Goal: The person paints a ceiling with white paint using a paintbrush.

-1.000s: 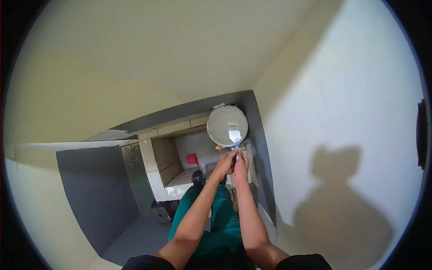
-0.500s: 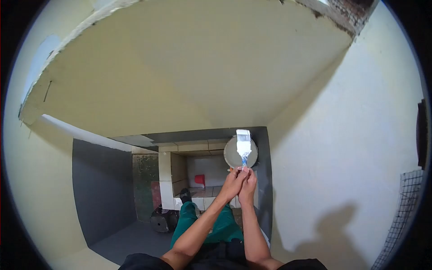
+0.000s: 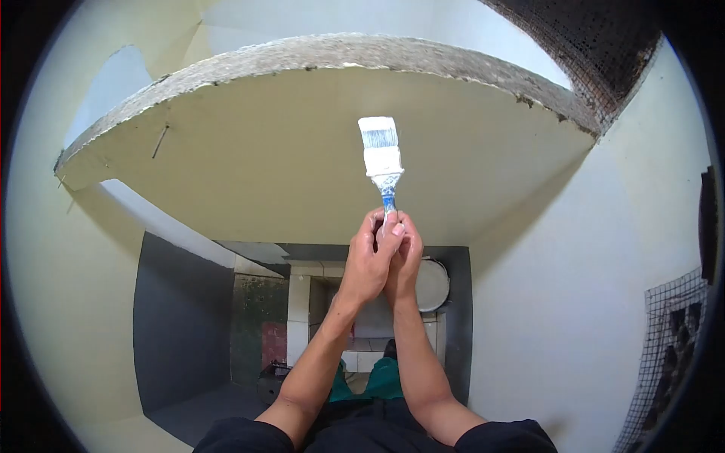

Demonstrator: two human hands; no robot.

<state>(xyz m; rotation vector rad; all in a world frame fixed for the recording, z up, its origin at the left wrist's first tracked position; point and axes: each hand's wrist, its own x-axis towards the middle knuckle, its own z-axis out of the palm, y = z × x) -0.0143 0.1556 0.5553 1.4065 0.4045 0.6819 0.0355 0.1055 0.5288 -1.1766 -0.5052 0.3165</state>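
Observation:
A flat paintbrush points up in front of the cream wall, white paint on its bristle tips and ferrule. Its blue handle is smeared with white too. My left hand closes round the lower handle, its thumb lying along the front. Against it, my right hand is also wrapped round the handle. The end of the handle is hidden between my palms. Below and right of my hands, partly covered by them, is a round white bucket.
Ahead rises a cream wall with a rough, broken top edge and a nail sticking out at left. A pale wall stands close on my right, with wire mesh. Below are a tiled basin and a black object.
Both hands have lifted the paintbrush upward and away from over the bucket, so it now stands before the wall. My view has tilted up, showing more of the wall's broken top edge.

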